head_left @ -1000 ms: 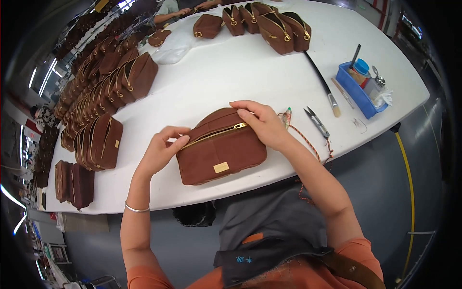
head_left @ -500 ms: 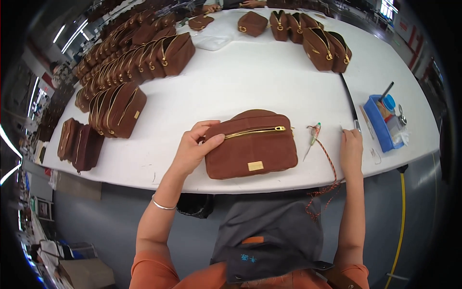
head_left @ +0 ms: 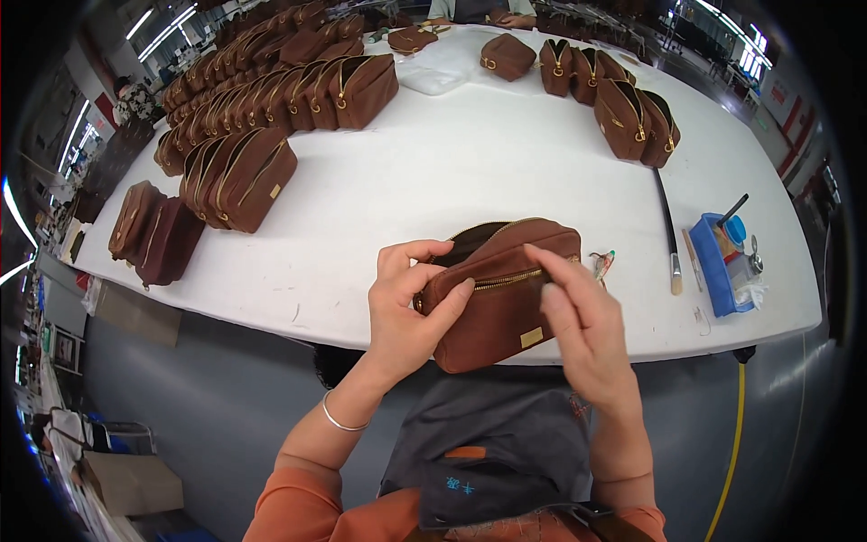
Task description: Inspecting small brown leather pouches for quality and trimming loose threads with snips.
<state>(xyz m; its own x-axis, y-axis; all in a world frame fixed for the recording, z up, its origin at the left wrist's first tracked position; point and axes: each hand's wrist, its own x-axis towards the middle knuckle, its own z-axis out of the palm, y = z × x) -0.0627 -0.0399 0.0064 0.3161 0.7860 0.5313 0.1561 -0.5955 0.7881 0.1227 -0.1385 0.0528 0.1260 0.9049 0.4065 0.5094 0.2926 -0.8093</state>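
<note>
1. A brown zip pouch (head_left: 501,298) sits at the near edge of the white tabletop (head_left: 470,172), partly lifted and tilted toward the person; its gold zipper is open at the top, showing a dark inside.
2. The left hand (head_left: 406,312) grips the pouch's left end: the thumb presses on the front face just below the zipper, and the fingers (head_left: 406,257) curl over the open top edge, closed on the pouch.
3. The right hand (head_left: 582,330) lies across the pouch's right side, its fingers (head_left: 546,262) bent and pinched at the zipper line; whether they hold the zipper pull cannot be told.
4. A small gold plate shows on the pouch's front face, low and toward the right.
5. Just right of the pouch lie small thread snips (head_left: 602,265) with coloured thread.
6. Farther right of the pouch, a long dark-handled brush (head_left: 668,230) lies on the tabletop, and beyond it a blue tray (head_left: 713,271) holds small tools.
7. Well behind the pouch to the left stand rows of matching brown pouches (head_left: 244,176); more stand behind it to the right (head_left: 632,113).
8. A silver bangle (head_left: 339,420) circles the left wrist, below the pouch.
</note>
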